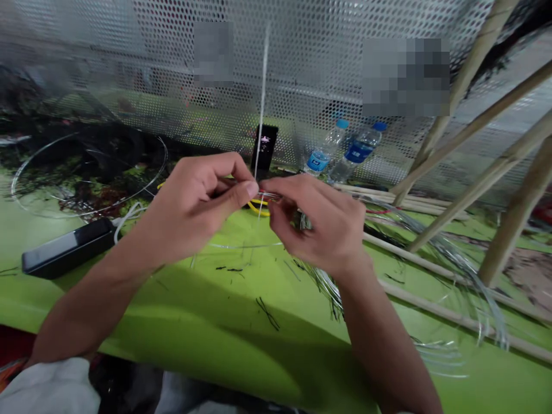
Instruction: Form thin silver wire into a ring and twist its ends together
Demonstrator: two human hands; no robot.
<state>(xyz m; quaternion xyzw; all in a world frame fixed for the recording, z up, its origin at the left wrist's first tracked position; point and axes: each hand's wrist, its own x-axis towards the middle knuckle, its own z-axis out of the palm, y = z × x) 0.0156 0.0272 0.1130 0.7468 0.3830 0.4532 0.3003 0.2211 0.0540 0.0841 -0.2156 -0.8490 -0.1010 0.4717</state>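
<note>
over the green table [181, 322], near its middle, two bare hands meet at the fingertips. left hand [196, 201]: thumb and index pinched together, no gap visible, on a thin pale wire [263, 92] that rises nearly upright from the pinch and shows again just below it. right hand [321, 221]: index and thumb curled, tips near each other with a small gap, beside the left fingertips; fine red and silvery bits show there, but cannot tell whether they are gripped. position of the pale wire: between the hands, upper part seen against the perforated metal panel [172, 63] at the back. a yellow loop [264, 214] shows just below the fingertips; what it is tied to is hidden. under the right wrist, a bundle of clear wires [325, 284] lies on the table. dark snippets [267, 313] are scattered nearer the front edge. behind the hands, a black phone [269, 141] stands close to the panel, screen lit in part. right of it, two water bottles with blue caps, one light-labelled bottle [319, 158] and one dark-labelled bottle [359, 150], both tilted in view. far right: wooden poles [517, 218], some slanting, others lying flat. left: a black box [69, 247] with a white cable [117, 230], and behind it a large loop of clear wire [14, 178].
</note>
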